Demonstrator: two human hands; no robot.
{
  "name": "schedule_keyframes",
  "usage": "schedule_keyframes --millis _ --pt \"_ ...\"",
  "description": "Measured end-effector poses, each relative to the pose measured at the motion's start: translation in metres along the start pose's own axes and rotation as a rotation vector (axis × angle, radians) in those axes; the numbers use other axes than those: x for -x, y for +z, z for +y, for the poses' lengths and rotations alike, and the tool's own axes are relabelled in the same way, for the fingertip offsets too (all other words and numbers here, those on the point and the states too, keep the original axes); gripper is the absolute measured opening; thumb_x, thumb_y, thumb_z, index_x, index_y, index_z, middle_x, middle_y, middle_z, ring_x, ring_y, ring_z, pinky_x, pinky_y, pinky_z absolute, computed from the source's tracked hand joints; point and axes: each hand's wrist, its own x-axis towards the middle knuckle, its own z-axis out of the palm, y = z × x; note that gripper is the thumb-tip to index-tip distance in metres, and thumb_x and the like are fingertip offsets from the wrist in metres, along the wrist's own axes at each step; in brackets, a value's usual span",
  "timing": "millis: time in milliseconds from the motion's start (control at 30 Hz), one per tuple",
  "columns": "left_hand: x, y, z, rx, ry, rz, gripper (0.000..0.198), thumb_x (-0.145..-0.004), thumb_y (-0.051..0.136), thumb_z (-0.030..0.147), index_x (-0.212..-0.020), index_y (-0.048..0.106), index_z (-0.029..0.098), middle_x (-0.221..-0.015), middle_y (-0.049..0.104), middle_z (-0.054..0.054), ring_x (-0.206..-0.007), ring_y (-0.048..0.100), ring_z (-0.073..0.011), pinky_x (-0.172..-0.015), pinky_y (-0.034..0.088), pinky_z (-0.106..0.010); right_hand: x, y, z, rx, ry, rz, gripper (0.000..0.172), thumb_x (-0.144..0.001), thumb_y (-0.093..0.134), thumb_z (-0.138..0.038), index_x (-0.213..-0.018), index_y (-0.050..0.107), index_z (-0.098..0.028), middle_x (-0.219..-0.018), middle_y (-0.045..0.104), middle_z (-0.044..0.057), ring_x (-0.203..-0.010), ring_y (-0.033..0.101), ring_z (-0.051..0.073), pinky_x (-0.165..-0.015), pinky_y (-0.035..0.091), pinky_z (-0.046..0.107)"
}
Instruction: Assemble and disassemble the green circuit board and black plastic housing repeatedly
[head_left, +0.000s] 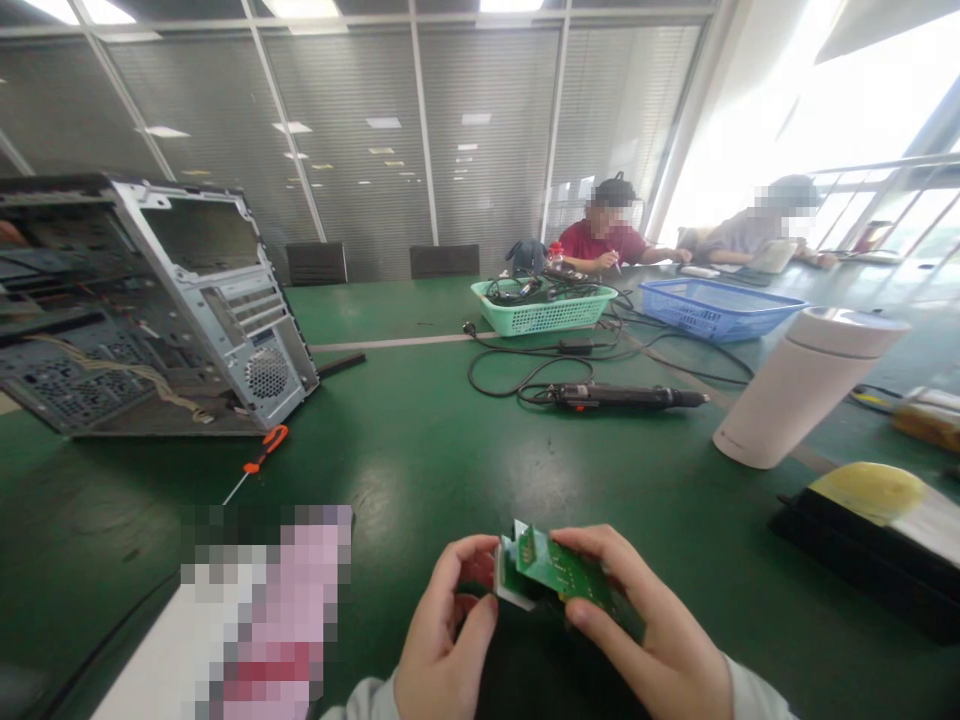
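Near the bottom centre, my right hand (637, 610) grips a green circuit board (566, 572) between thumb and fingers. Close beside it, my left hand (454, 625) has its thumb and fingers closed on a pale-edged piece (511, 580) with something reddish behind it. The two held items overlap or touch between my hands; whether they are joined I cannot tell. Both are held above the green table (420, 450), and dark material shows below them.
An open computer case (262, 345) stands left, an orange screwdriver (262, 452) by it. Beyond my hands lie an electric screwdriver (622, 397), a green basket (540, 316) of cables and a blue basket (712, 312). A white tumbler (806, 390) stands right. Two people sit opposite.
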Motion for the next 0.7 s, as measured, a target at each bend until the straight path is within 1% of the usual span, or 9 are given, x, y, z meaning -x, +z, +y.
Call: schedule_keyframes --millis 67,167,233,300,400,500,567,633,700 --pt "-0.001 0.0 0.0 -0.016 0.0 -0.004 0.033 -0.086 0.053 0.014 -0.115 0.064 0.026 -0.103 0.069 -0.003 -0.093 0.064 -0.0202 -0.078 0.05 -0.027 0.002 -0.001 0.003 0.208 -0.201 0.059 0.031 -0.09 0.056 -0.041 -0.119 0.058 -0.029 -0.107 0.065 0.004 -0.098 0.064 0.019 -0.086 0.054 0.03" --pt "-0.002 0.0 -0.001 -0.065 0.045 0.004 0.041 -0.082 0.051 0.008 -0.116 0.067 0.026 -0.108 0.068 -0.005 -0.1 0.062 -0.0217 -0.08 0.05 -0.027 0.002 -0.005 0.006 0.456 -0.429 0.086 0.04 -0.092 0.053 -0.04 -0.13 0.05 -0.028 -0.105 0.065 0.005 -0.092 0.065 0.018 -0.081 0.056 0.027" --pt "-0.002 -0.001 -0.002 -0.087 0.082 0.001 0.046 -0.081 0.051 0.006 -0.118 0.068 0.029 -0.111 0.066 -0.004 -0.102 0.06 -0.0214 -0.08 0.051 -0.027 0.001 -0.007 0.006 0.559 -0.485 0.096 0.04 -0.095 0.049 -0.039 -0.132 0.048 -0.025 -0.103 0.065 0.006 -0.09 0.065 0.018 -0.08 0.056 0.027" --pt "-0.002 0.0 -0.003 -0.089 0.103 0.005 0.051 -0.08 0.051 0.005 -0.12 0.067 0.032 -0.115 0.064 -0.004 -0.101 0.059 -0.0205 -0.079 0.051 -0.026 -0.001 -0.009 0.003 0.625 -0.498 0.119 0.035 -0.096 0.046 -0.038 -0.128 0.049 -0.024 -0.102 0.065 0.006 -0.09 0.065 0.018 -0.079 0.056 0.027" --pt "-0.001 0.0 -0.003 -0.094 0.105 0.025 0.053 -0.081 0.05 0.004 -0.122 0.066 0.035 -0.115 0.063 -0.003 -0.101 0.058 -0.0195 -0.078 0.051 -0.025 -0.007 -0.017 -0.004 0.702 -0.477 0.191 0.032 -0.096 0.045 -0.04 -0.123 0.051 -0.023 -0.102 0.064 0.005 -0.091 0.064 0.017 -0.077 0.054 0.027" --pt "0.0 0.0 -0.003 -0.108 0.101 0.032 0.051 -0.081 0.05 0.005 -0.119 0.067 0.034 -0.115 0.063 -0.003 -0.1 0.058 -0.0193 -0.076 0.051 -0.024 -0.016 -0.039 -0.009 0.783 -0.429 0.318 0.033 -0.096 0.043 -0.046 -0.118 0.053 -0.023 -0.101 0.064 0.006 -0.09 0.064 0.019 -0.076 0.053 0.03" --pt "0.0 -0.001 -0.003 -0.113 0.1 0.031 0.049 -0.081 0.05 0.005 -0.118 0.068 0.032 -0.115 0.062 -0.004 -0.099 0.058 -0.0196 -0.075 0.051 -0.024 -0.022 -0.066 -0.006 0.84 -0.367 0.406 0.038 -0.095 0.04 -0.051 -0.115 0.054 -0.022 -0.1 0.063 0.007 -0.09 0.064 0.022 -0.077 0.052 0.035" --pt "0.0 -0.001 -0.002 -0.121 0.1 0.03 0.046 -0.081 0.05 0.006 -0.115 0.069 0.031 -0.115 0.062 -0.004 -0.099 0.058 -0.02 -0.075 0.051 -0.025 -0.026 -0.103 0.002 0.917 -0.248 0.486 0.048 -0.09 0.037 -0.061 -0.111 0.056 -0.022 -0.098 0.064 0.01 -0.09 0.064 0.026 -0.077 0.052 0.04" --pt "0.0 0.0 0.0 -0.13 0.097 0.036 0.042 -0.081 0.051 0.008 -0.112 0.071 0.029 -0.114 0.061 -0.005 -0.099 0.059 -0.0206 -0.074 0.051 -0.025 -0.028 -0.145 0.015 1.001 -0.009 0.515 0.057 -0.084 0.035 -0.066 -0.11 0.058 -0.021 -0.098 0.064 0.013 -0.087 0.064 0.03 -0.07 0.051 0.042"
